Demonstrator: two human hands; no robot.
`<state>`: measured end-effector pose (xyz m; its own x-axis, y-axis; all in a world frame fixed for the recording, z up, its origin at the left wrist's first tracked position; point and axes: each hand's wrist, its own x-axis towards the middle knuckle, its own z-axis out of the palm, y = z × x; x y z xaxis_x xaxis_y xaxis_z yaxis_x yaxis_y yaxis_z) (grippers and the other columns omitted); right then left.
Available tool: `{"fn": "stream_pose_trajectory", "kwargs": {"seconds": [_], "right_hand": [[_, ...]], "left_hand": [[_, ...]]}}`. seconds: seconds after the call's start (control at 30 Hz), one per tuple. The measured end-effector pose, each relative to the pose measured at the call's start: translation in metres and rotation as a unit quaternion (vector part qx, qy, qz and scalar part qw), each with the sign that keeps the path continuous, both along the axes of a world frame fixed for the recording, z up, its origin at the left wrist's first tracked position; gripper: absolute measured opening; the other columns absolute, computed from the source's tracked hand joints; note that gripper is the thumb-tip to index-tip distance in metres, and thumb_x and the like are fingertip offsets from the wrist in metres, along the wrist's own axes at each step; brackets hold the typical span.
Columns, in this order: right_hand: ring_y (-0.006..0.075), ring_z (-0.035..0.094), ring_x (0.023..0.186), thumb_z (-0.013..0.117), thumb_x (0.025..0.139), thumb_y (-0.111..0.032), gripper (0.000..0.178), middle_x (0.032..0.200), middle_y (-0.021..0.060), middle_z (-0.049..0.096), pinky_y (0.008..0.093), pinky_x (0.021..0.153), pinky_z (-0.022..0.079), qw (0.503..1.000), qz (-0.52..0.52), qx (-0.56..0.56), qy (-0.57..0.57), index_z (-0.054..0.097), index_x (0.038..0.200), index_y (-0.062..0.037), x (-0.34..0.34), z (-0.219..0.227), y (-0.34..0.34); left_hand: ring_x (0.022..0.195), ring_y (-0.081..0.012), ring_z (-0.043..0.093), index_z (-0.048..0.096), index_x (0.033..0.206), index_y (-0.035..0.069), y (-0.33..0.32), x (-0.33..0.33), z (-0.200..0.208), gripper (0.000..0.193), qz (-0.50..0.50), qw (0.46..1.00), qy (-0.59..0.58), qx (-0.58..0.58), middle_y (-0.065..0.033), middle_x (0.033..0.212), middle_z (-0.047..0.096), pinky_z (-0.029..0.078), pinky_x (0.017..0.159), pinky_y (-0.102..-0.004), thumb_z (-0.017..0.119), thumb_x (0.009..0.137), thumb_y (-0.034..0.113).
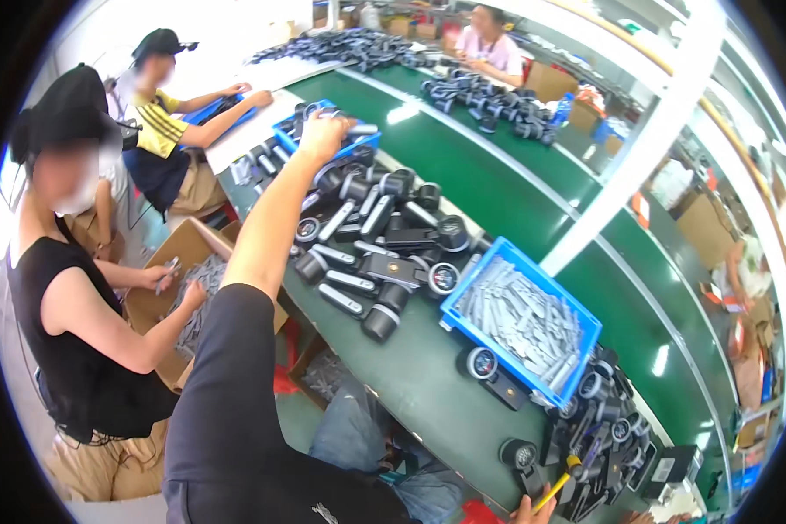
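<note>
The left hand (325, 133) reaches far forward over a small blue tray (369, 142) of black parts; its fingers bend down among them, and whether they grip one I cannot tell. The right hand (531, 513), cut by the lower edge, appears to have its fingers closed round a yellow-handled tool (550, 492). Just beyond those fingers stands a black dial-headed device (520, 454), with a crowded heap of similar devices (620, 430) to their right.

Nearer the body than the left fingers, a wide spread of black devices (399, 237) covers the table (371, 365). Beyond the right fingers, a larger blue tray (508, 356) holds many loose grey strips (520, 310). Judging by these, plenty seems left to handle; which devices are finished I cannot tell.

Bare table between the spread and the right fingers gives open room, bounded by its near edge. Right of the left fingers runs a mostly open green belt (463, 170); around the right fingers, the heap leaves little space.
</note>
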<state>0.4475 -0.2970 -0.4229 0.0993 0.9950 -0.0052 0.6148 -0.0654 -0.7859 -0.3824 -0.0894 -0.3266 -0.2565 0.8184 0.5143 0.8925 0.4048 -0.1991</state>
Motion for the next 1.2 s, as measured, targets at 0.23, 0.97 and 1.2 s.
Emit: {"fn": "stream_pose_trajectory", "kwargs": {"seconds": [0.23, 0.97, 1.2], "right_hand": [[0.0363, 0.058, 0.126, 0.074, 0.100, -0.022, 0.055, 0.145, 0.0239, 0.056, 0.0434, 0.109, 0.045, 0.998, -0.032, -0.047, 0.026, 0.057, 0.147, 0.0001, -0.007, 0.002, 0.011], [0.0315, 0.063, 0.117, 0.076, 0.098, -0.020, 0.053, 0.140, 0.0196, 0.062, 0.0435, 0.100, 0.051, 0.995, 0.007, 0.027, 0.093, 0.060, 0.144, -0.0005, 0.000, -0.021, 0.017], [0.0060, 0.045, 0.042, 0.068, 0.104, -0.019, 0.038, 0.061, -0.0037, 0.053, 0.0240, 0.040, 0.032, 0.972, -0.113, -0.086, 0.185, 0.066, 0.136, 0.0003, -0.023, 0.009, 0.002]], "left_hand": [[0.104, -0.0418, 0.073, 0.074, 0.126, 0.004, -0.111, -0.083, -0.011, 0.042, 0.128, 0.943, -0.200, 0.233, -0.0282, 0.107, 0.075, 0.055, 0.095, -0.0472, 0.079, 0.085, 0.015], [0.097, -0.0398, 0.075, 0.077, 0.106, 0.008, -0.102, -0.188, -0.155, 0.028, 0.231, 0.968, -0.069, -0.072, -0.0189, 0.106, 0.076, 0.060, 0.085, -0.0511, 0.061, 0.094, 0.027], [0.126, -0.0196, 0.065, 0.062, 0.144, 0.002, -0.117, 0.065, -0.054, 0.043, -0.116, 0.839, -0.366, 0.386, -0.0138, 0.138, 0.069, 0.049, 0.108, -0.0321, 0.063, 0.107, 0.023]]}}
